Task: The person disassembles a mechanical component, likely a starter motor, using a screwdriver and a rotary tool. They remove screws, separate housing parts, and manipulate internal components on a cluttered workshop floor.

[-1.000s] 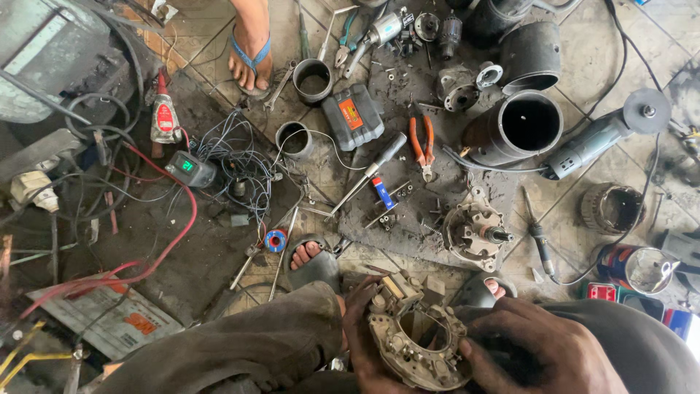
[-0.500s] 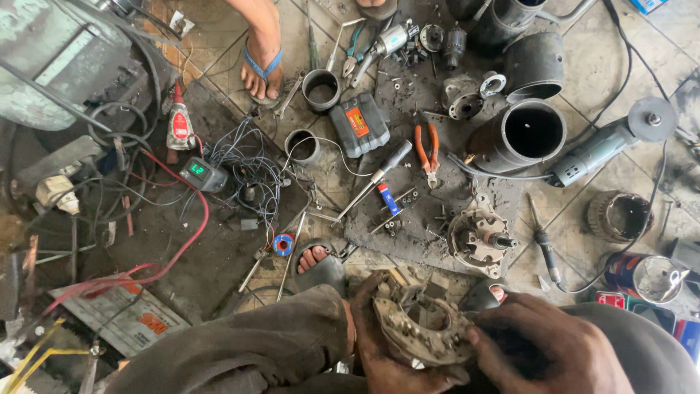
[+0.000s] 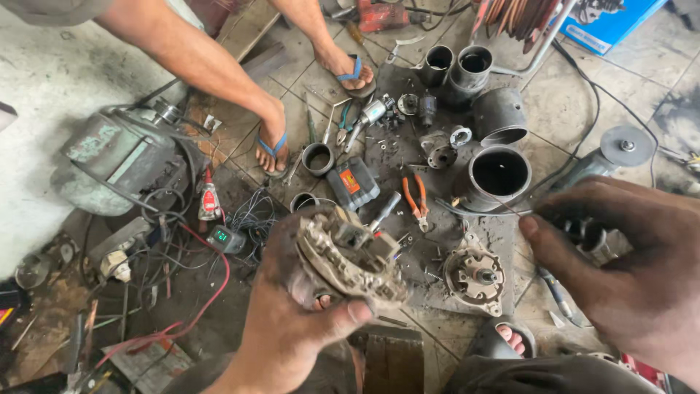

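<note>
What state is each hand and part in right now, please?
left hand: gripping the grimy metal part
grimy metal part: lifted, tilted
right hand: raised, fingers curled, holding nothing visible
rotor housing: lying on the floor, shaft up
orange-handled pliers: lying on the floor

Right hand (image 3: 627,270) cut off at right edge; angle grinder (image 3: 605,157) partly hidden behind it. Blue box (image 3: 605,22) cropped at far edge.

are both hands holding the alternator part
No, only the left hand grips the round metal alternator part; the right hand is off to the side, apart from it.
</note>
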